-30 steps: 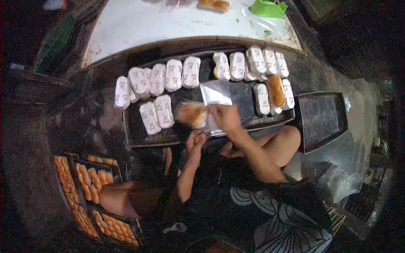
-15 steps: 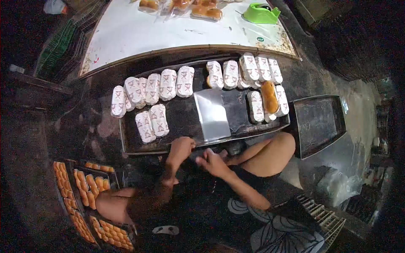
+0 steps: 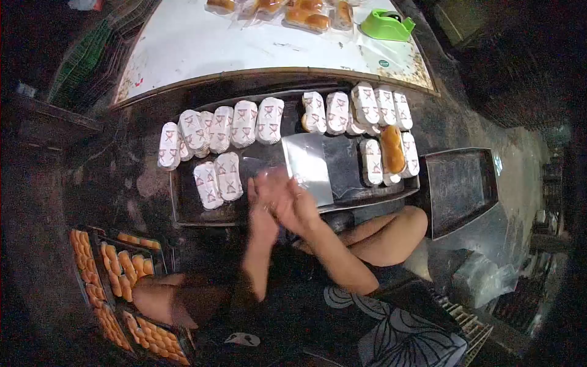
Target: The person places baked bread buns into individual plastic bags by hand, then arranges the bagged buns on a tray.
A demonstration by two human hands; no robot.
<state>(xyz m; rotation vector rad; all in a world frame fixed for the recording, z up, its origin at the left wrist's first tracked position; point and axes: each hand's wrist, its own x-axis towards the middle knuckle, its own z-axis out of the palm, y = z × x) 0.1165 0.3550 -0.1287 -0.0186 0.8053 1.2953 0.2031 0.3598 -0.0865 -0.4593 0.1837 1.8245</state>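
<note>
My left hand (image 3: 263,214) and my right hand (image 3: 295,202) are close together over the front middle of a dark baking tray (image 3: 263,160). Motion smears their fingers, so what they hold, if anything, cannot be made out. Just beyond my right hand lies a stack of clear plastic bags (image 3: 307,160), shiny and flat. Left of my hands rest two buns in printed white paper (image 3: 228,176). Further wrapped buns (image 3: 244,122) line the tray's far side. At the right, a bare golden bun (image 3: 392,150) sits on top of wrapped ones (image 3: 371,162).
Beyond the tray stands a white table (image 3: 244,55) with bagged buns (image 3: 307,18) and a green tape dispenser (image 3: 387,25). Another dark tray (image 3: 461,186) is at the right. Trays of golden buns (image 3: 156,336) stand low at the left. A clear plastic bundle (image 3: 483,278) lies lower right.
Both my hands have moved forward from the tray's near edge to over the tray, and come together beside the plastic bags. The wrapped buns keep their places.
</note>
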